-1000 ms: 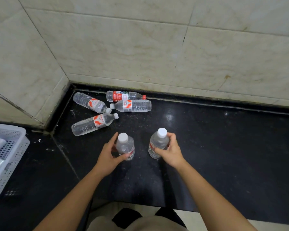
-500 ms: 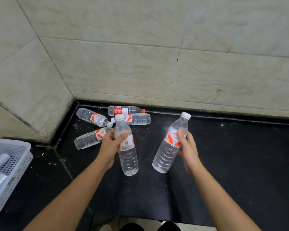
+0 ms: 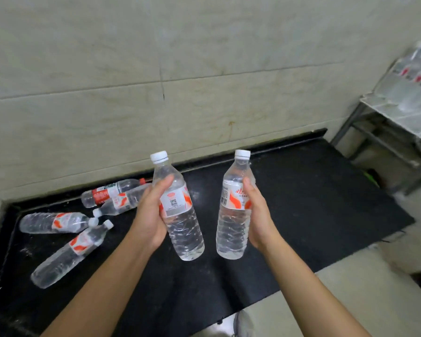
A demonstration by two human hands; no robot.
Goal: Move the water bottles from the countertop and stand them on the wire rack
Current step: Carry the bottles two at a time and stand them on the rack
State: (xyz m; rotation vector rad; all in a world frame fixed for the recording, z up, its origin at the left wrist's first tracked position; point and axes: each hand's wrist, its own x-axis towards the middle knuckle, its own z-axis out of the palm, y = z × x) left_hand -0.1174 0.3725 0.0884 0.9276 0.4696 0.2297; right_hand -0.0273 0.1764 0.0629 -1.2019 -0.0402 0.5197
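Note:
My left hand (image 3: 148, 216) grips a clear water bottle (image 3: 180, 229) with a white cap and an orange-and-white label, held upright above the black countertop (image 3: 314, 203). My right hand (image 3: 259, 215) grips a second such bottle (image 3: 233, 215), also upright and lifted. Several more bottles lie on their sides in the counter's far left corner: one with a red label (image 3: 107, 194) against the wall, and others (image 3: 51, 222) (image 3: 68, 254) (image 3: 122, 201) in front of it. The wire rack (image 3: 394, 113) stands at the far right with blurred bottles (image 3: 416, 76) on its upper shelf.
Beige tiled walls (image 3: 156, 69) enclose the counter at the back and left. Pale floor (image 3: 350, 288) shows past the counter's front right edge. The rack's grey legs and a lower shelf (image 3: 384, 144) stand beyond the counter's right end.
Both bottles were lifted off the counter and now stand upright in my hands. My view has swung right, so the rack has come into sight and the white basket at left is gone.

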